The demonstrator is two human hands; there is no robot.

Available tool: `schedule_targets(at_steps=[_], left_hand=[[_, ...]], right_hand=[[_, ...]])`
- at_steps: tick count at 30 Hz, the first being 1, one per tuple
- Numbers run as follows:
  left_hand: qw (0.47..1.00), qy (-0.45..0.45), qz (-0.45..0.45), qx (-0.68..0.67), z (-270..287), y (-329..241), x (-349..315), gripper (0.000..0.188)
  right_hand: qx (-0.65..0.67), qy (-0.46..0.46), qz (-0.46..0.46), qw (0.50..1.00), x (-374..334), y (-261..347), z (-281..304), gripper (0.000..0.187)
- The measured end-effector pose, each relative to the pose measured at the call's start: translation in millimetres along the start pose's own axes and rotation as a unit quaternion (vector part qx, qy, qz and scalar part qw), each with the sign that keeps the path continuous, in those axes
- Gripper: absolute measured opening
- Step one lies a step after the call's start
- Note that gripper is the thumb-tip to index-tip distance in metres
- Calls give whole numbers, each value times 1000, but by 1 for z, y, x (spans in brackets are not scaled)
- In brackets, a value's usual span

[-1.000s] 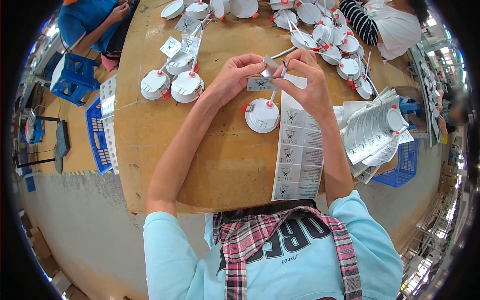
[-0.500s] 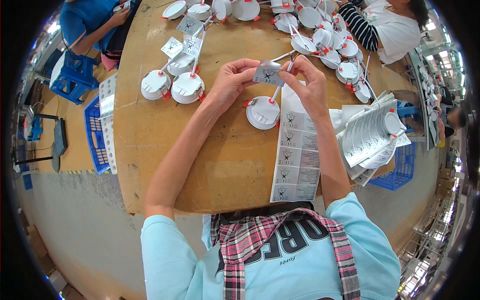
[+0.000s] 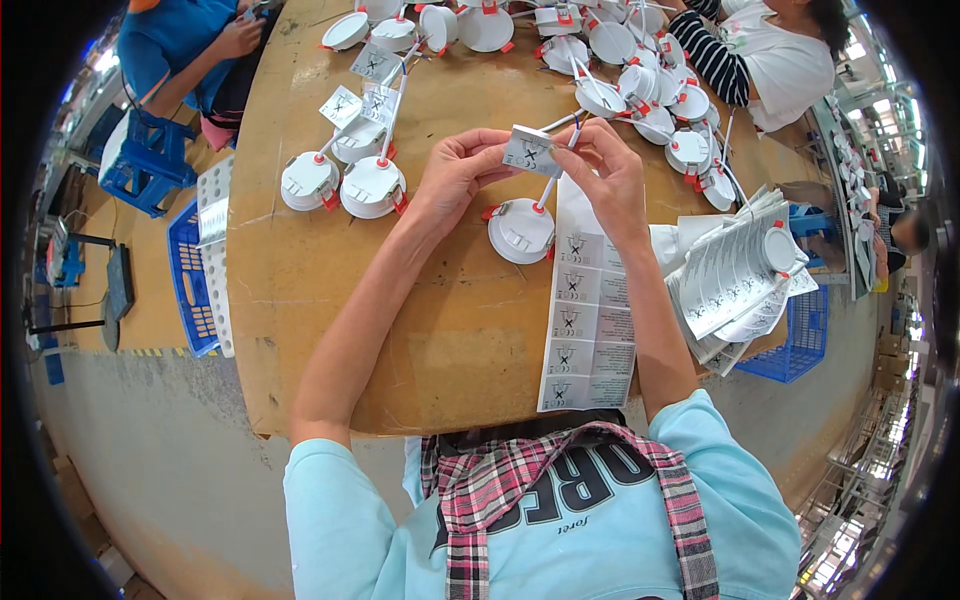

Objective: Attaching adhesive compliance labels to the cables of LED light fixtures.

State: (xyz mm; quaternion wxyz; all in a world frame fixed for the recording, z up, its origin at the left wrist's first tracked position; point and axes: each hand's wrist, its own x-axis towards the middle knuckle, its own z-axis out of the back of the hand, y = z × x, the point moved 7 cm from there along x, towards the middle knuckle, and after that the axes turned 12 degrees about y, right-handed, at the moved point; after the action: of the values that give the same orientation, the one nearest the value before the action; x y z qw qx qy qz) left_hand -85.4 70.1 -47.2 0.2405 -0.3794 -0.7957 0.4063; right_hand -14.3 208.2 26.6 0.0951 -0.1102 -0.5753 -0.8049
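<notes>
Both bare arms reach forward and slant inward, the left forearm rising toward the right and the right forearm standing steeper, so that the two hands come near each other at about the same height without touching. The left hand has its thumb pressed toward its bent fingers in a pinch, pointing right; facing it, the right hand pinches too, thumb angled up and left, the fingers curled above.

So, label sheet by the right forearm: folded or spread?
Spread. The label sheet lies open on the table, printed side up, no fold visible; the right hand partly hides its far end.
</notes>
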Motion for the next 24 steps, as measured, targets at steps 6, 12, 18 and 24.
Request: schedule_targets(at_steps=[6,12,18,24], left_hand=[[1000,-3,-1,11,1,-2,0,19],[1000,-2,0,25,0,-4,0,20],[999,-6,2,44,-4,-8,-1,20],[998,-7,-1,68,-3,-11,-1,20]], right_hand=[[4,7,-15,1000,0,-4,1,11],[13,0,-31,999,-1,-5,0,10],[18,-4,-30,999,-1,-4,1,9],[27,-15,-28,999,-1,-6,2,9]])
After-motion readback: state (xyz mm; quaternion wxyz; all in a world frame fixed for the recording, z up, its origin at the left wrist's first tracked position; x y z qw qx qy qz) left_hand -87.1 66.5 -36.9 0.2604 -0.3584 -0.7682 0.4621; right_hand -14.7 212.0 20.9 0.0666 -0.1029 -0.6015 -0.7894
